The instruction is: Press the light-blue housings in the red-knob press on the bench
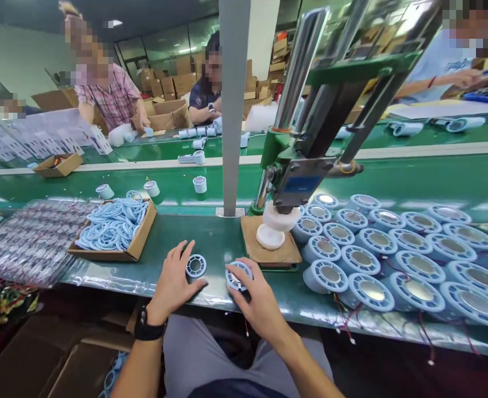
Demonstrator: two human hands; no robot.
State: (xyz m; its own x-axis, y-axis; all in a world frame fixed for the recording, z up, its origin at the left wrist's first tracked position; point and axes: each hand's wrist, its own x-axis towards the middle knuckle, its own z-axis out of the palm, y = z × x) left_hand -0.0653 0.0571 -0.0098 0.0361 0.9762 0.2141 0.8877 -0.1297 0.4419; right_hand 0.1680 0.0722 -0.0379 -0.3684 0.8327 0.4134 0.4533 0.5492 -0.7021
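Note:
My left hand (173, 283) rests on the green bench, thumb and fingers apart around a light-blue ring with a dark slotted inside (196, 266); whether it touches the ring I cannot tell. Just to the right, my right hand (257, 296) grips a round light-blue motor housing (239, 275) between thumb and fingers, its slotted face up. A thin wire with a white plug hangs below the bench edge under it. Beyond my right hand stands a green hand press (297, 177), its white round pad (281, 216) above a white round seat (270, 236) on a brown board.
Many light-blue motor housings (360, 258) crowd the bench at right, wires dangling over the edge. At left are a cardboard tray (138, 243) of blue rings and clear-wrapped parts (32, 235). A grey post (229, 110) rises ahead; co-workers sit across the green conveyor (169, 204).

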